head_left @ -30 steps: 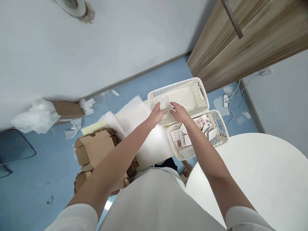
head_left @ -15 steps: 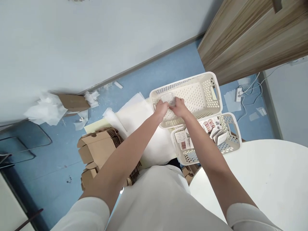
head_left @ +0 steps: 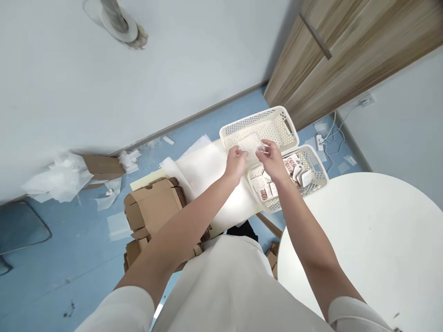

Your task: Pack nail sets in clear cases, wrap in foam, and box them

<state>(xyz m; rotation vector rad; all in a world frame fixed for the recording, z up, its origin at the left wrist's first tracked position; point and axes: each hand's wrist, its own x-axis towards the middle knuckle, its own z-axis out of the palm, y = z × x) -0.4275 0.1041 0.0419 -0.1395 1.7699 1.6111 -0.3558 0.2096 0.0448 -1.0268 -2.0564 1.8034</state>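
Observation:
Between my hands is a clear plastic box, see-through and hard to make out against the basket behind it. My left hand pinches its left side. My right hand grips the right side, thumb and fingers closed on the edge. Behind and below the box stands a cream perforated basket; its visible floor is bare. Beside it, nearer me, a second perforated basket holds printed cards and small packets, partly covered by my right forearm.
White foam sheeting lies left of the baskets. Flattened cardboard boxes are stacked beside my left arm. A round white table stands at right. A wooden cabinet, power strip and crumpled wrapping line the walls.
Both hands have lifted the clear plastic box up out of the far basket towards me. My view has shifted, showing more of the wall and the round table.

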